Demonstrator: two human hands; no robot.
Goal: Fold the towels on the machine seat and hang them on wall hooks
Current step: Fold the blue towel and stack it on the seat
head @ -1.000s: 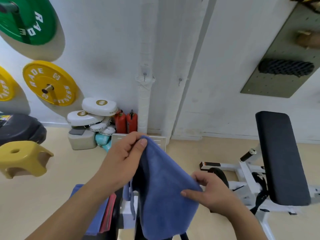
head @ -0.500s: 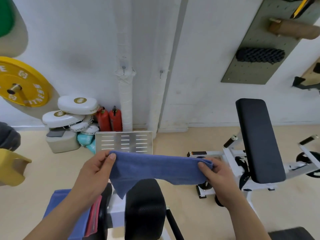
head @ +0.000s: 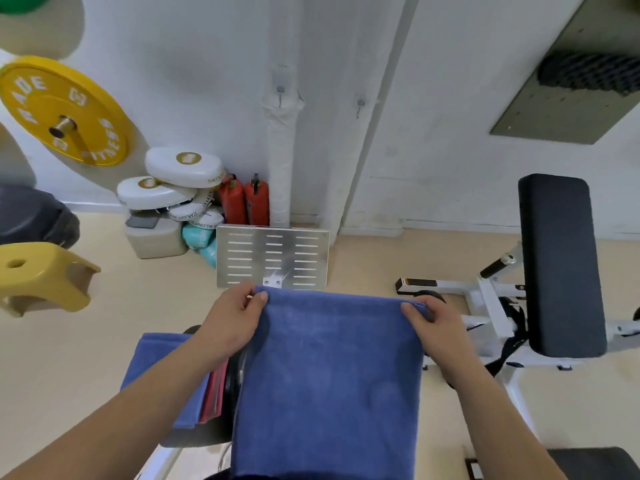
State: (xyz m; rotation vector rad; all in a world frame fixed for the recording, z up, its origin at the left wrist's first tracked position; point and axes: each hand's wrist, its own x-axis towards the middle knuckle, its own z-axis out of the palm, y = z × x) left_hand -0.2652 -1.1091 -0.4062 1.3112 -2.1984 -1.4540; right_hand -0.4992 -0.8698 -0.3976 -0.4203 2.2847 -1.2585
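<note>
Below the slotted silver metal plate [head: 273,258] | your left hand [head: 232,323] pinches one top corner of the blue terry towel [head: 329,375], your right hand [head: 438,327] the other | towel hangs flat, top edge near the plate

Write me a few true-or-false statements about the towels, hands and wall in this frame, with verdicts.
1. The left hand and right hand each pinch a top corner of the blue towel. True.
2. A towel already hangs on a wall hook. False: both hooks are bare.
3. A second blue towel lies left of the held one. True.
4. The yellow weight plate lies flat on the floor. False: it sits on a peg on the wall.
</note>
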